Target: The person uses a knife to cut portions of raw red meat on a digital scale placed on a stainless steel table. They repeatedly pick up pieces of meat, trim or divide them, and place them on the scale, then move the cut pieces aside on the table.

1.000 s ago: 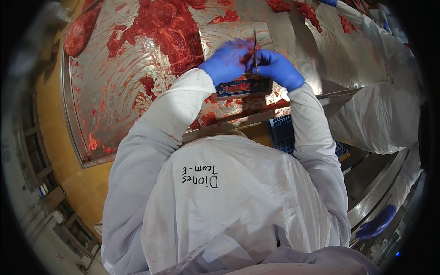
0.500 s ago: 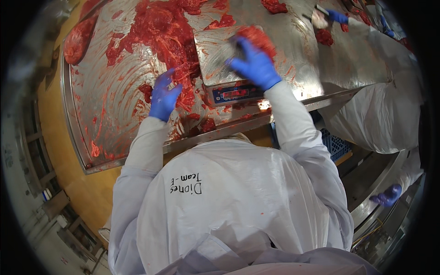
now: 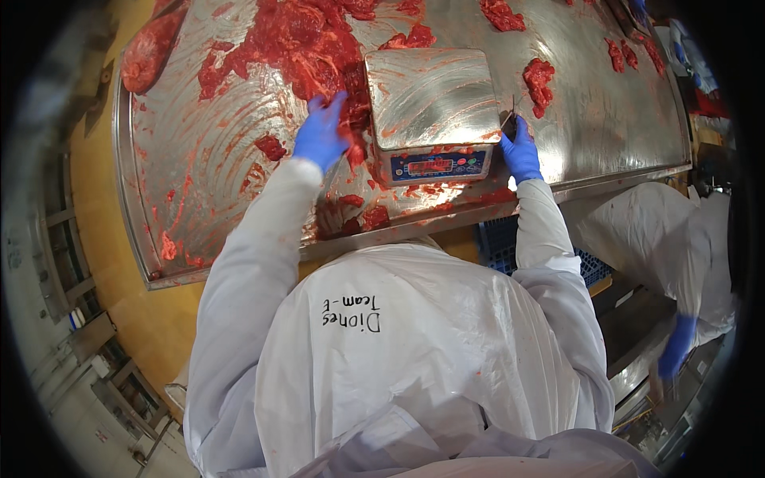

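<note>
A large heap of raw red meat spreads over the steel table. My left hand, in a blue glove, is at its near edge with fingers apart and touching the meat. Just right of it stands a scale with a bare, smeared steel plate and a lit red display. Beside the scale's right edge, my right hand, also blue-gloved, is closed on a dark, thin knife-like tool, mostly hidden by the fingers. Beyond that hand lies a piece of meat.
Meat scraps and blood smears dot the steel table, which has a raised rim. A long chunk of meat sits at the far left corner. On the right stands a co-worker in white; a blue crate is below the table's edge.
My right hand has left the scale plate and moved right, letting go of the red meat it had there; it now grips the thin tool. My left hand has moved forward onto the heap.
</note>
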Demonstrator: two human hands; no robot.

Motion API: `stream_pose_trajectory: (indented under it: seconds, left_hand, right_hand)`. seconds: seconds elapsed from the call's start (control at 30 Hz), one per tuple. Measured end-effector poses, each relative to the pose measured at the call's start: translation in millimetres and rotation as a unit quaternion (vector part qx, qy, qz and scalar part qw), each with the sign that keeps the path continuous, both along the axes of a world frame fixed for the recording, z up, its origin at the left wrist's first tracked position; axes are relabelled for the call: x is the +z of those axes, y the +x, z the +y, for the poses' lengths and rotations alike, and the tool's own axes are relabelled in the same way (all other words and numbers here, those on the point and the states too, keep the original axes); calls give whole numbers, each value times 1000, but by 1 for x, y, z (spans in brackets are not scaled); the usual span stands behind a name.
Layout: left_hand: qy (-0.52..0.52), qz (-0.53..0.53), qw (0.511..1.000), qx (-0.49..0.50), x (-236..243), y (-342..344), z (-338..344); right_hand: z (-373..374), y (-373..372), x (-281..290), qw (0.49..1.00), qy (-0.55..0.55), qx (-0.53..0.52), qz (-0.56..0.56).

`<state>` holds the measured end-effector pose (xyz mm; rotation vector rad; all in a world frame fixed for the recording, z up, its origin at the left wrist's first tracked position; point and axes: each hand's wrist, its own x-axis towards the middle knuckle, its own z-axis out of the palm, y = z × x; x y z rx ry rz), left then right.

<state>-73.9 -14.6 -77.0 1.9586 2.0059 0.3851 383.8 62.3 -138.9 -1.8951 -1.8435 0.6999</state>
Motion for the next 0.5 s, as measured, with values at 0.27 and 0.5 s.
stream_pose_trajectory:
  seconds: [0.27, 0.5]
  left_hand:
    - [-19, 58, 982, -181, -38, -1, -38]
    - [-161, -80, 954, -241, -25, -4, -122]
  right_hand:
    - [-9, 6, 10, 963, -61, -51, 259]
    - [-75, -13, 71, 875, -119, -169, 438]
